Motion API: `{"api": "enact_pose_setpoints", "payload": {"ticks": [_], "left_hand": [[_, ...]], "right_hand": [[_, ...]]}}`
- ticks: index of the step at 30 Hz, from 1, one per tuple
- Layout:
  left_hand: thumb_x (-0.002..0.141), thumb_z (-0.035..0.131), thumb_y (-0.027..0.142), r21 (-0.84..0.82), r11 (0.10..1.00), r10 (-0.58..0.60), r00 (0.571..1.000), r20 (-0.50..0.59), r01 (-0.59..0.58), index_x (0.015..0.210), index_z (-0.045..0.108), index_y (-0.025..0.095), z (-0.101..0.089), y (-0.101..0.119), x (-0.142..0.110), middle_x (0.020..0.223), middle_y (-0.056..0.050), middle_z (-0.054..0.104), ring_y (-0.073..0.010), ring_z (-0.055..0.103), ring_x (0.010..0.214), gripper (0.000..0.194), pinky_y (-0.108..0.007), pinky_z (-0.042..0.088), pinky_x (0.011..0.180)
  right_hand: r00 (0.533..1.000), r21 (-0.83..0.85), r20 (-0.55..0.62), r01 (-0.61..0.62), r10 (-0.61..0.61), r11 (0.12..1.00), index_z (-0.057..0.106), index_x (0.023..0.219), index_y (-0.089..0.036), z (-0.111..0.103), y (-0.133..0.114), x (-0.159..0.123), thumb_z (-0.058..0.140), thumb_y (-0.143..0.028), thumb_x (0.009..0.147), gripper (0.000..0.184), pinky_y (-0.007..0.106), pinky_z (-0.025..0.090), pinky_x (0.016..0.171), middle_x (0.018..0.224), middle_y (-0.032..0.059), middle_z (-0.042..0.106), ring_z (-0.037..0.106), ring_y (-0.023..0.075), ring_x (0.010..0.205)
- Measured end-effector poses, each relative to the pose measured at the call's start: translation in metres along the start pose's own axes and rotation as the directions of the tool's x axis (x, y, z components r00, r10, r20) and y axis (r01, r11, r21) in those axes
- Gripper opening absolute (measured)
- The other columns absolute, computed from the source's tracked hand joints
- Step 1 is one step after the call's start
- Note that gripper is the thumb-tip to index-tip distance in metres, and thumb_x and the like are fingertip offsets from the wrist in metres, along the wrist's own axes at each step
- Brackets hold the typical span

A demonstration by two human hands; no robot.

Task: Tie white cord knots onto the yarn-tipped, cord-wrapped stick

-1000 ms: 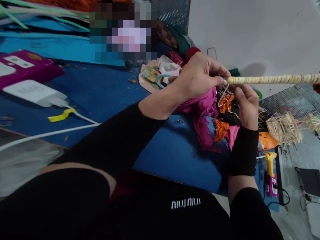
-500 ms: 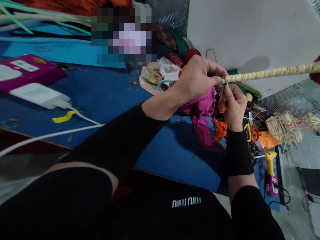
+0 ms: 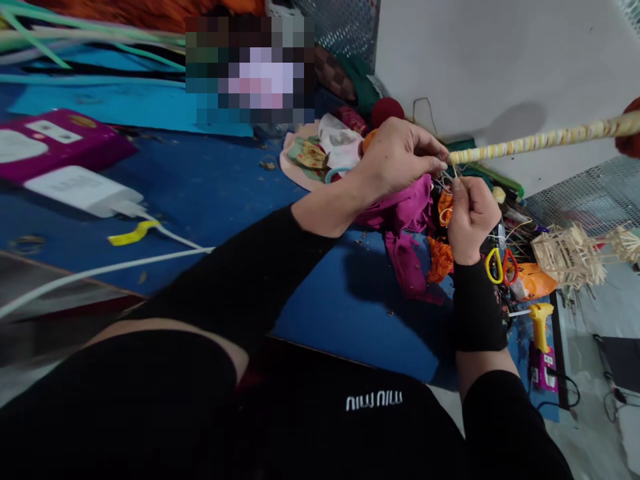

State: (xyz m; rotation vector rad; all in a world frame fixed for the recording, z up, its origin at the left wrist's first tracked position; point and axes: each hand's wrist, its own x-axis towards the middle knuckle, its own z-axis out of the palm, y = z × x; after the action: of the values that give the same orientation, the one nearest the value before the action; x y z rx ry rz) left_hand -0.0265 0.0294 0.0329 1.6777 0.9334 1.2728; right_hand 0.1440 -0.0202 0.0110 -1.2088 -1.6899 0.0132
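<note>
A long rod wrapped in a yellow and cream strip [image 3: 525,143] slants in from the right edge over the table. At its near end, my left hand [image 3: 395,153] pinches the tip between thumb and fingers. Just below, my right hand [image 3: 473,213] is closed, thumb against fingers, on a thin pale strip [image 3: 455,171] that runs up to the rod's end. Under and between the hands lie a magenta cloth [image 3: 403,260] and crumpled orange material [image 3: 441,259], partly hidden by my fingers.
On the blue table [image 3: 320,307] are yellow-handled scissors [image 3: 494,266], a yellow glue gun [image 3: 541,325], a purple power strip [image 3: 65,147] and a white charger [image 3: 83,191] with its cable. A bundle of pale sticks [image 3: 570,257] stands at right, near a white panel [image 3: 480,67].
My right hand has moved slightly down and away from the rod's end, and more of the thin strip shows between. The left hand stays at the tip, and the rod's far end has risen slightly.
</note>
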Motion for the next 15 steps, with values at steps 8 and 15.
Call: {"api": "enact_pose_setpoints", "payload": {"ticks": [8, 15], "left_hand": [[0.083, 0.075, 0.026, 0.245, 0.967, 0.071, 0.997, -0.026, -0.062, 0.094, 0.086, 0.026, 0.005, 0.004, -0.004, 0.092, -0.001, 0.084, -0.0245, 0.073, 0.091, 0.015, -0.036, 0.055, 0.082], [0.092, 0.072, 0.029, 0.524, 0.852, -0.010, 1.000, 0.028, -0.006, 0.110, 0.088, 0.025, 0.016, 0.019, -0.016, 0.103, -0.007, 0.084, -0.0286, 0.073, 0.097, 0.024, -0.041, 0.048, 0.086]], "right_hand": [[0.994, -0.226, 0.090, 0.078, -0.059, 0.971, 0.070, 0.096, -0.027, -0.019, 0.001, 0.013, 0.043, -0.055, 0.105, 0.039, 0.043, 0.057, 0.089, 0.090, 0.0075, 0.067, 0.064, 0.0240, 0.090], [0.984, -0.334, 0.177, 0.040, 0.022, 0.942, 0.070, 0.100, -0.035, -0.026, 0.003, 0.023, 0.049, -0.049, 0.105, 0.026, 0.038, 0.053, 0.089, 0.096, 0.0053, 0.067, 0.063, 0.0240, 0.099]]}}
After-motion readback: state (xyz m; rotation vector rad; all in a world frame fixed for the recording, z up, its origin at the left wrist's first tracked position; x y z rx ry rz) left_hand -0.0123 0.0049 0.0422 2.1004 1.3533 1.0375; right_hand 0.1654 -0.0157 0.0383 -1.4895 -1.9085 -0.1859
